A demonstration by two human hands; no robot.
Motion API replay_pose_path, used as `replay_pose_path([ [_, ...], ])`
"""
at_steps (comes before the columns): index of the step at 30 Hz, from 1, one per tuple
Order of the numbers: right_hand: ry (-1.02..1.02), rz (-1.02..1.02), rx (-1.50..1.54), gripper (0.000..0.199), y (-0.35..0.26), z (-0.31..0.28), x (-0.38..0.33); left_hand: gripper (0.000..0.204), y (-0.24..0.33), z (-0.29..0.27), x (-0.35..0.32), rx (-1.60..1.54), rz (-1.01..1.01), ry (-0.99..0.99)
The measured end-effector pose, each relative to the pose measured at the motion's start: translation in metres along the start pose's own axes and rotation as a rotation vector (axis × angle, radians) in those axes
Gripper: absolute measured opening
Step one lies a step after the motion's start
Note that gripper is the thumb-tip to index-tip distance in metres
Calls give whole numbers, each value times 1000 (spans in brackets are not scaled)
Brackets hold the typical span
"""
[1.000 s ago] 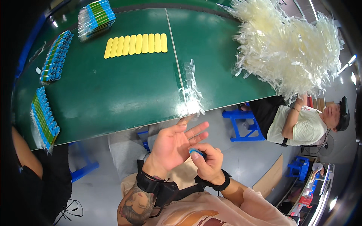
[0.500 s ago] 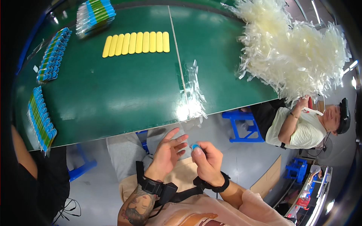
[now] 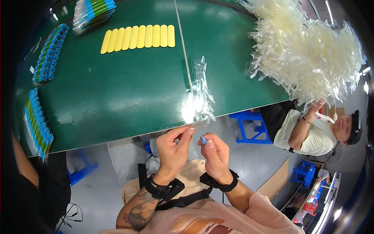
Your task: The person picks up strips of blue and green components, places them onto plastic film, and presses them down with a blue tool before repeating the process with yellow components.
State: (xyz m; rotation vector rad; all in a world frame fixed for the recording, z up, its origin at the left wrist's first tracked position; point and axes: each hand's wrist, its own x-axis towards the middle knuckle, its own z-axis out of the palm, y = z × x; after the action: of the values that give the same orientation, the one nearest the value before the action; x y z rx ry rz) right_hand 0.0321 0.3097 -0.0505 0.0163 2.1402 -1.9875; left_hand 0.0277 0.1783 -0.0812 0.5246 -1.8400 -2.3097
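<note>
**Two hands met over a small blue piece, just off the desk edge**

From the head view, you held both hands close together below the near edge of the green desk (image 3: pixel 117 97), above your lap. Your right hand (image 3: pixel 215 156) had its grip closed on a small blue piece (image 3: pixel 203 139), pinched between thumb and fingertips so that only its tip showed. Your left hand (image 3: pixel 173 152) sat just beside it, thumb and forefinger drawn nearly together near the blue piece; whether they touched it could not be told. Both wrists wore black straps.

On the desk, a little pile of clear plastic sleeves (image 3: pixel 202 89) lay near the edge, just above your hands. A row of yellow strips (image 3: pixel 138 38) lay side by side farther back. Rows of blue and green packed items (image 3: pixel 37 124) ran along the left side, with more at the far left corner. A large heap of pale clear bags (image 3: pixel 307 50) covered the right end, where another person (image 3: pixel 311 128) in a light shirt reached up to it.
</note>
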Motion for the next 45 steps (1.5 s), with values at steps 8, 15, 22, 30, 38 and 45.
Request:
replay_pose_path([
  [8, 71, -227, -241, 21, 9, 9, 20, 8, -9, 5, 8, 169, 236, 98],
  [15, 193, -406, -347, 20, 25, 22, 38, 11, -12, 2, 15, 289, 381, 130],
  [22, 287, -154, -419, 19, 36, 8, 32, 10, -17, -2, 19, 325, 414, 57],
  [30, 224, -527, -375, 16, 29, 33, 42, 11, -25, -15, 27, 431, 501, 3],
  [38, 139, -311, -270, 18, 43, 36, 16, 12, -45, -61, 9, 389, 63, 18],
  [45, 267, -186, -247, 21, 62, 40, 42, 12, -47, -58, 1, 297, -8, -6],
])
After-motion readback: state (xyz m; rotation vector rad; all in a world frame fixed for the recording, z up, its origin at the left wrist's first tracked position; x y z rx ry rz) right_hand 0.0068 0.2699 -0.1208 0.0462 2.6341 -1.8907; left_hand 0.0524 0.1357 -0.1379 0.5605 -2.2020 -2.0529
